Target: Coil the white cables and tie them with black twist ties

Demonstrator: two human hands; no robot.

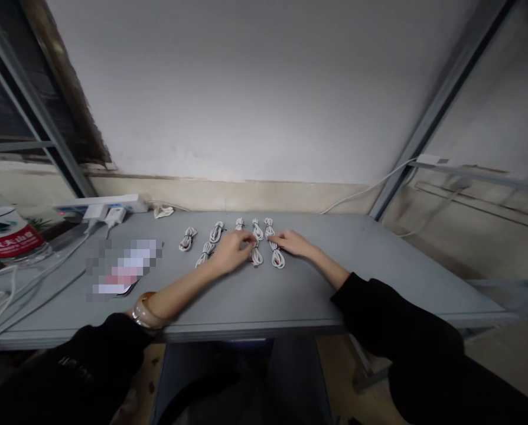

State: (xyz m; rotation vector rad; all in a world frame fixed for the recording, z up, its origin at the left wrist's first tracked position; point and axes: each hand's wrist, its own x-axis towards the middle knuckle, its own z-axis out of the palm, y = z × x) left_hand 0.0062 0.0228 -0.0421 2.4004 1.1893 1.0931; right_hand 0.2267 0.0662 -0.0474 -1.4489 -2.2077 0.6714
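Several white coiled charging cables lie in two rough rows on the grey table [308, 289], each tied with a dark band. My left hand [232, 252] is closed, thumb and fingertips pinched at the top of a front-row coiled cable [257, 256]. Beside it, my right hand [294, 242] has its fingers together at the upper end of another coiled cable [277, 258]. Behind the hands lie a coiled cable [257, 229] and its neighbour [269, 226]. My left hand partly covers a coiled cable [205, 254]; a separate coiled cable [187, 239] lies farther left.
A blurred-out phone [133, 265] lies on the left of the table. Behind it stands a white power strip [126, 203] with plugged-in chargers and trailing cords. A red-labelled container [11, 236] is at far left. Metal posts rise at both sides, with a wall behind.
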